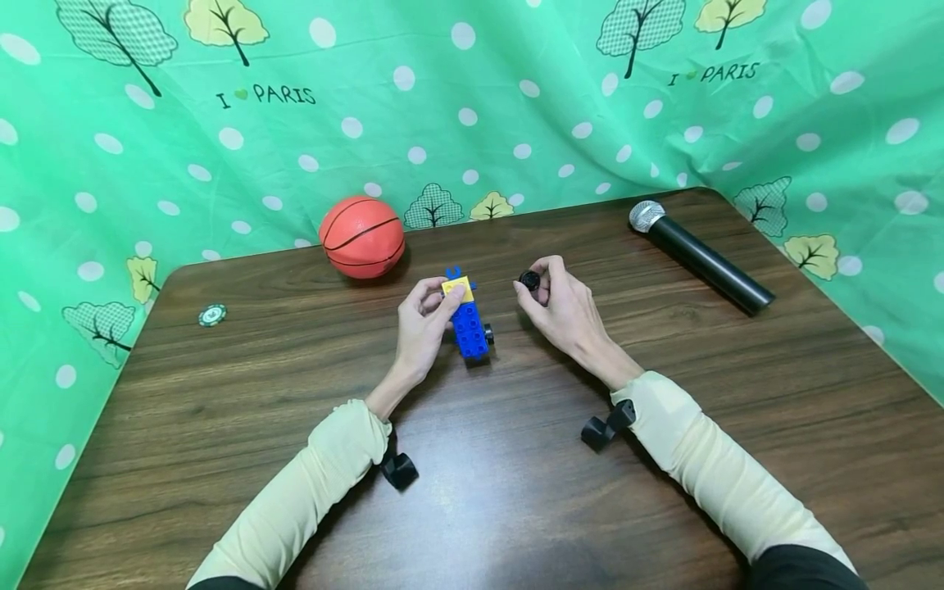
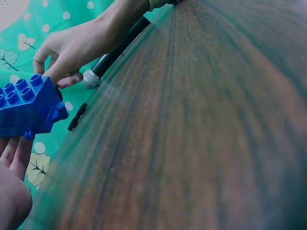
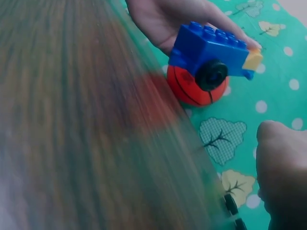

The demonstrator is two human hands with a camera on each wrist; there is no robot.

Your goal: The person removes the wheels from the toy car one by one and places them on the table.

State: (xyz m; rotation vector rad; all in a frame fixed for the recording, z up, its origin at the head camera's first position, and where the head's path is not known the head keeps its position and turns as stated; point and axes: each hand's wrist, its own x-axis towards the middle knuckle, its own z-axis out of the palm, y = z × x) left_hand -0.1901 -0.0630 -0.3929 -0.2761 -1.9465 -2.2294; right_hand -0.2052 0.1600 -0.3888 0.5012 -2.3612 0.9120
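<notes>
A blue toy brick vehicle (image 1: 469, 332), with a yellow brick (image 1: 457, 288) at its far end and a black wheel (image 3: 211, 75) on one side, is held up in front of me. My left hand (image 1: 422, 332) grips it by the yellow end, thumb on top. To its right, my right hand (image 1: 568, 315) hovers over the table with thumb and fingers bent and spread about a small black wheel (image 1: 529, 280). Both wrist views have small black pieces (image 2: 77, 117) on the tabletop, apart from that hand. Its fingertips are partly hidden behind the vehicle in the left wrist view.
An orange-red toy basketball (image 1: 363, 237) stands at the back of the wooden table (image 1: 472, 508), left of the vehicle. A black microphone (image 1: 701, 256) lies at the back right. A green and white chip (image 1: 212, 315) lies far left. Behind hangs a green curtain (image 1: 472, 90).
</notes>
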